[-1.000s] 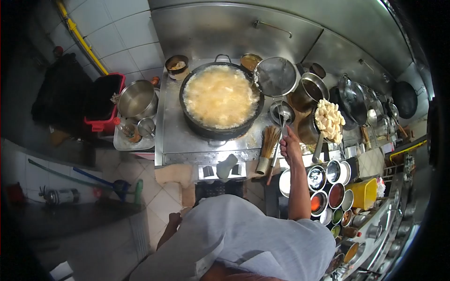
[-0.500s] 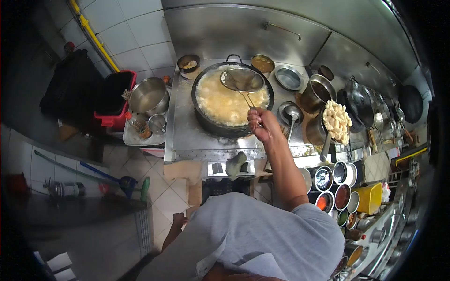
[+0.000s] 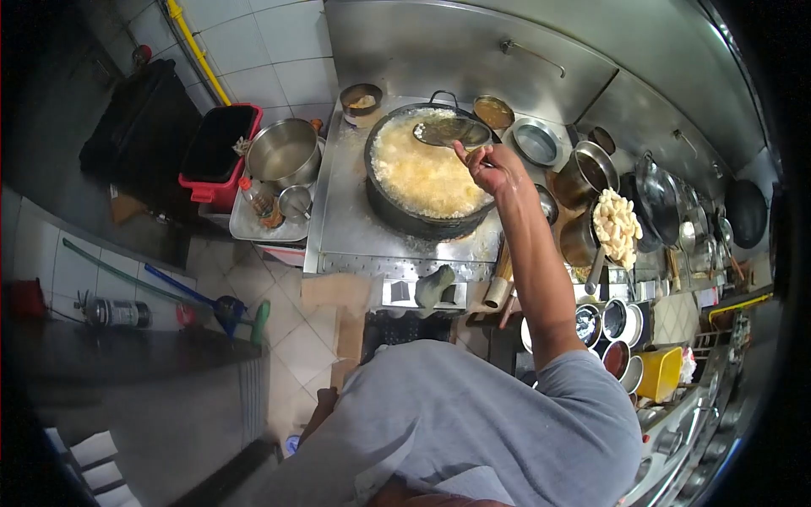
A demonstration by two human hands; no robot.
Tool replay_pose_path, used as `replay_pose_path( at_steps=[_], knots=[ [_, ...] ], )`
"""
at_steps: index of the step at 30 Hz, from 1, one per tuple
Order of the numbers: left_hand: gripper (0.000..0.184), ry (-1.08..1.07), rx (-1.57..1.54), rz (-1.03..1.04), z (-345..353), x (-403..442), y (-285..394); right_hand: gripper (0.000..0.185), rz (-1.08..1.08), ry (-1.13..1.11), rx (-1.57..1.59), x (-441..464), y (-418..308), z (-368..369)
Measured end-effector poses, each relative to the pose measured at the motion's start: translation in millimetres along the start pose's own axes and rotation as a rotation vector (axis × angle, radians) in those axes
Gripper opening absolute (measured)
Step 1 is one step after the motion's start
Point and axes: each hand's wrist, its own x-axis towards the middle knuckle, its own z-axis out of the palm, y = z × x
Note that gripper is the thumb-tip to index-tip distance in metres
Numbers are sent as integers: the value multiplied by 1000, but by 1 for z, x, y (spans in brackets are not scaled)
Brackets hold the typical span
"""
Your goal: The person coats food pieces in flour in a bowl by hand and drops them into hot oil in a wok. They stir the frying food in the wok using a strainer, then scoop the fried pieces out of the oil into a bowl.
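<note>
Over at the steel tabletop [image 3: 351, 241], the person's right hand [image 3: 492, 169] reaches out above the right side of a big black pot [image 3: 405, 221], fingers curled in a narrow grip on a round mesh strainer [image 3: 452, 133], one finger pointing out toward the mesh. The strainer's handle is mostly hidden by the hand. Its mesh lies level with the frothing, pale yellow liquid [image 3: 418, 173], toward the far side of the pot and inside the rim; whether it is dipped in, I can't make out. The left hand [image 3: 323, 399] hangs low beside the grey shirt [image 3: 473, 406], well apart from the pot, and I can't tell how its fingers stand. Behind the pot sit a small dark bowl [image 3: 361, 99] with food in it, off to the left, and a bowl of brown liquid [image 3: 493, 112] to the right, with a shallow metal pan [image 3: 537, 142] next along. Farther right there's a tall metal pot [image 3: 585, 176], and just in front of it a heap of pale food pieces [image 3: 617, 228]. A greyish green cloth [image 3: 434, 286] lies at the front edge. Left of the tabletop, a tray [image 3: 246, 225] carries a wide steel pot [image 3: 283, 154], a red-capped bottle [image 3: 263, 204] and a metal cup [image 3: 296, 203].
</note>
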Motion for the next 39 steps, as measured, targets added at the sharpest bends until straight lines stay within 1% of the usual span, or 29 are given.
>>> replay_pose_path(
  at_steps=[1, 2, 3, 5, 7, 8, 9, 12, 14, 15, 16, 18, 19, 22, 23, 24, 25, 26, 28, 29, 30, 32, 33, 35, 36, 38, 39],
  knots=[
    [25, 25, -157, -63, 1, 0, 0, 33, -13, 45, 27, 0, 1, 4],
    [25, 72, -413, -166, 6, 1, 5, 34, -24, 91, 54, 0, 2, 8],
    [26, 37, -1057, -644, 3, 1, 9, 40, -24, 95, 57, 5, 2, 6],
    [25, 9, -1069, -614, -20, -2, 19, 39, -10, 115, 55, 5, 4, 13],
    [24, -23, -1054, -565, -26, -2, 23, 36, -5, 189, 38, 1, 10, 24],
    [23, -33, -1052, -554, -28, -2, 24, 36, -4, 190, 39, 9, 11, 19],
    [23, -43, -1047, -546, -29, 0, 24, 36, 55, 75, -23, 15, 15, 15],
    [21, -64, -1035, -528, -30, 0, 25, 36, 100, 7, -143, 25, 23, 7],
    [20, -70, -1020, -519, -29, -2, 24, 38, 157, -14, -102, 24, 32, 3],
    [20, -75, -1007, -515, -27, -3, 22, 33, 114, 43, -136, 17, 39, 6],
    [19, -80, -992, -513, -24, -4, 21, 33, 118, 41, -139, 17, 39, 1],
    [18, -93, -936, -500, -20, -7, 18, 28, 238, -52, -92, 18, 35, -12],
    [18, -105, -892, -490, -14, -9, 15, 26, 232, -21, -142, 7, 39, -6],
    [16, -144, -616, -415, 0, -12, 8, 22, 200, 11, -151, 3, 44, -10],
    [15, -145, -462, -331, 2, -12, 3, 22, 201, 12, -148, 2, 44, -14],
    [14, -135, -305, -251, 3, -14, 0, 18, 188, -3, -222, 2, 43, -17],
    [14, -122, 0, -84, 3, -14, -2, 15, 176, -18, -298, 1, 42, -21],
    [14, -122, -2, -87, 5, -14, -3, 15, 179, -19, -300, 2, 41, -28],
    [16, -117, -435, -291, 1, -17, 1, 12, 140, -159, -315, 1, 39, -45],
    [16, -115, -441, -294, -8, -21, 6, 11, 131, -204, -295, -1, 39, -53],
    [17, -38, -508, -199, -29, -31, 19, 11, 136, -205, -301, -7, 41, -57],
    [19, 47, -585, -109, -41, -35, 29, 9, 53, -192, -376, -22, 47, -60],
    [22, 69, -696, -88, -37, -31, 23, 19, -39, -120, -454, -32, 53, -57],
    [25, 103, -823, -74, -31, -29, 26, 19, -49, -135, -458, -49, 57, -56],
    [26, 76, -890, -214, -34, -26, 31, 23, -69, -149, -450, -52, 56, -56],
    [28, 17, -1015, -493, -42, -24, 40, 41, -84, -173, -544, -44, 44, -54],
    [28, 24, -1024, -495, -45, -28, 42, 47, -122, -153, -623, -39, 42, -43]
  ],
)
